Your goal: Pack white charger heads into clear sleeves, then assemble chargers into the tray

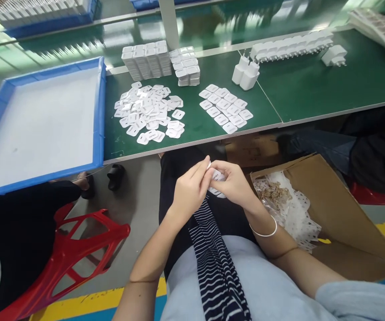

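- White pieces (217, 180): between the hands, above the lap, below the green table (192, 104).
- Left hand (229, 179): fingers curled at the pieces' edge.
- Right hand (192, 185): fingers pinched together beside them; exact grip unclear.

Holding white rounded-square plates (217, 177) between left hand (189, 185) and right hand (230, 182). Facing a green worktop (299, 89), with a loose plate heap (147, 109), plate stacks (148, 64) just beyond it, white plug adapters (248, 76) farther right and a blue-rimmed tray (99, 118) at left.
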Demonstrator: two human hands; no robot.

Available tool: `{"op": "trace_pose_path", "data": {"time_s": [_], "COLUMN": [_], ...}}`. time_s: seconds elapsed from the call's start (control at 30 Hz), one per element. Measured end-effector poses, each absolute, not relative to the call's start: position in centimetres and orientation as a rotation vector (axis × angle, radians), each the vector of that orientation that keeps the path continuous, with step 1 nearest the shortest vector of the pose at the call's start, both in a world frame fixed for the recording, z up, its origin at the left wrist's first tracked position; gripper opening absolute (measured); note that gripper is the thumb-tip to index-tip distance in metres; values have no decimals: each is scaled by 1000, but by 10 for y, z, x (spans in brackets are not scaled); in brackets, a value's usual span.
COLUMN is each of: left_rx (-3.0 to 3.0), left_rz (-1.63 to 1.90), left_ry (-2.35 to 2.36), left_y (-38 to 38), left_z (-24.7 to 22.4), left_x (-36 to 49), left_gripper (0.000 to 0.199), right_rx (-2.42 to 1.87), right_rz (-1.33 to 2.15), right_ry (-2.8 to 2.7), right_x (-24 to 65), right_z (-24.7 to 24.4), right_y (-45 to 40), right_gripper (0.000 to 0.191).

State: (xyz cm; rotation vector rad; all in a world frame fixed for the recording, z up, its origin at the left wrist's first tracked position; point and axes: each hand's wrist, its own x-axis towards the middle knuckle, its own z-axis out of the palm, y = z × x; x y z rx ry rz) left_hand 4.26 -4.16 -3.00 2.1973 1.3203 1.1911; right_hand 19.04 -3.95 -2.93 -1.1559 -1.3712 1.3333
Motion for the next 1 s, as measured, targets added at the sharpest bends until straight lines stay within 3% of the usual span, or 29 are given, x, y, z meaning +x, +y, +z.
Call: {"op": "trace_pose_path", "data": {"time_s": [0.1, 0.3, 0.53, 0.73, 0.87, 1.0], "left_rx": [1852, 1227, 990, 1359, 2065, 1923], "left_rz": [1069, 912, 1098, 1686, 1477, 1222], "left_ry": [1231, 1099, 1202, 1665, 1644, 1423], "left_y": [-42, -35, -32, -31, -53, -66], "left_z": [-27, -31, -43, -43, -48, -53], "left_x": [37, 25, 27, 6, 21, 37], "left_gripper": [32, 29, 28, 32, 26, 32], "right_rx": [-1133, -979, -1216, -1367, -1382, -1247], "right_rz": [1393, 1837, 1728, 1689, 1516, 1387], "right_ry": [-1373, -1226, -1181, -1093, -1208, -1439], "right_x": [189, 197, 210, 220, 209, 196], "right_z": [-28, -27, -32, -35, -42, -41], "right_y": [-39, -41, -48, -52, -50, -50], "right_gripper": [9, 37, 15, 14, 12, 7]}}
